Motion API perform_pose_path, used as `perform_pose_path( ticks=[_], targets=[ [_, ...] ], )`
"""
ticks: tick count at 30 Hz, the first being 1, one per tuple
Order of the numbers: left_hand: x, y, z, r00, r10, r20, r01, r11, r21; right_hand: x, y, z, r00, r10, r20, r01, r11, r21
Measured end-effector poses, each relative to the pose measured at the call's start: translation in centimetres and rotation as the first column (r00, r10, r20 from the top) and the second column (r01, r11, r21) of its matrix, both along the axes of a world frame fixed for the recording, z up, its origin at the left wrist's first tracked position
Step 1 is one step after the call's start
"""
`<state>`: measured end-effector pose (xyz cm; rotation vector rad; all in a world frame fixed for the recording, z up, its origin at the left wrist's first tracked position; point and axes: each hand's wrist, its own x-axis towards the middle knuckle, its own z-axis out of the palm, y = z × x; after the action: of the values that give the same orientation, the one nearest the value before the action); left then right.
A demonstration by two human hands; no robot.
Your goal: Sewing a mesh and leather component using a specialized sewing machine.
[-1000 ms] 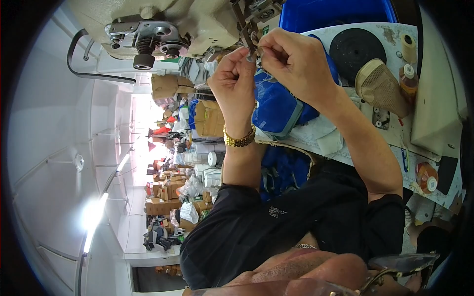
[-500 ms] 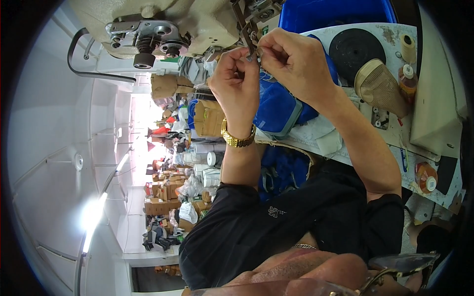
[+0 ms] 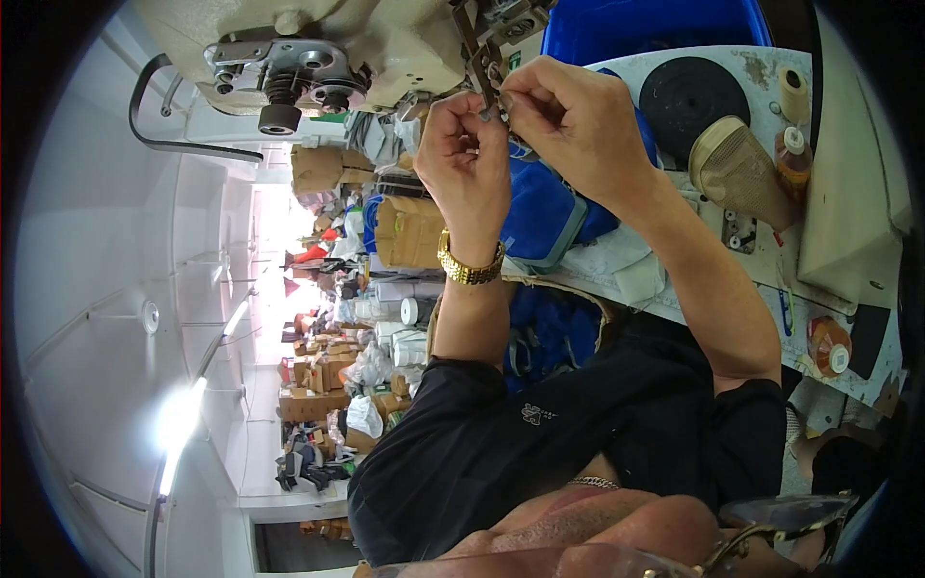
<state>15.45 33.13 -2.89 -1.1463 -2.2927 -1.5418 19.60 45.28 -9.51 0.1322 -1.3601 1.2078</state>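
My left hand (image 3: pixel 461 154), with a gold watch (image 3: pixel 470 262) on its wrist, is raised to the needle area of a beige sewing machine (image 3: pixel 395 43). Its thumb and forefinger are pinched together beside the dark metal bar (image 3: pixel 481 77) of the machine. On the other side of that bar my right hand (image 3: pixel 576 120) has its fingers curled and thumb and forefinger pressed together. What either pinch holds is too small to make out. Just below the hands lies a blue bag-like piece with grey edging (image 3: pixel 544 217).
A blue bin (image 3: pixel 655 24) stands beyond my right hand. On the worktable are a black disc (image 3: pixel 694 111), a tan mesh piece (image 3: pixel 737 164), a thread cone (image 3: pixel 793 94) and small bottles (image 3: pixel 794 154). A box of blue pieces (image 3: pixel 554 332) sits below the table edge.
My left hand has shifted very slightly to the right. Both hands stay pinched at the same spot by the machine's bar.
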Motion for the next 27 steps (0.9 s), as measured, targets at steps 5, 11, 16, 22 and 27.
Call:
perform_pose_path(
  ticks=[5, 11, 16, 22, 27],
  targets=[
    [0.1, 0.1, 0.2, 0.995, 0.015, -0.102, -0.017, 1.000, -0.023, 0.0, 0.0, 0.2, 1.000, 0.006, 0.007, -0.006, 1.000, -0.001],
    [0.1, -0.2, 0.5, 0.972, 0.046, -0.231, -0.052, 0.998, -0.023, -0.2, -0.4, 0.8, 0.999, 0.020, 0.035, -0.021, 1.000, 0.021],
    [-0.3, -2.3, 2.1, 0.951, 0.090, -0.297, -0.094, 0.996, -0.002, -0.6, -2.4, 3.2, 0.999, 0.009, 0.052, -0.012, 0.998, 0.066],
    [-0.8, -8.4, 4.3, 0.979, 0.104, -0.176, -0.072, 0.981, 0.182, -1.2, -7.9, 7.5, 0.995, 0.006, 0.102, -0.027, 0.978, 0.208],
    [-0.9, -14.2, 6.0, 0.985, 0.115, -0.127, -0.066, 0.939, 0.337, -1.1, -13.8, 11.4, 0.990, 0.003, 0.140, -0.051, 0.940, 0.336]
  ],
)
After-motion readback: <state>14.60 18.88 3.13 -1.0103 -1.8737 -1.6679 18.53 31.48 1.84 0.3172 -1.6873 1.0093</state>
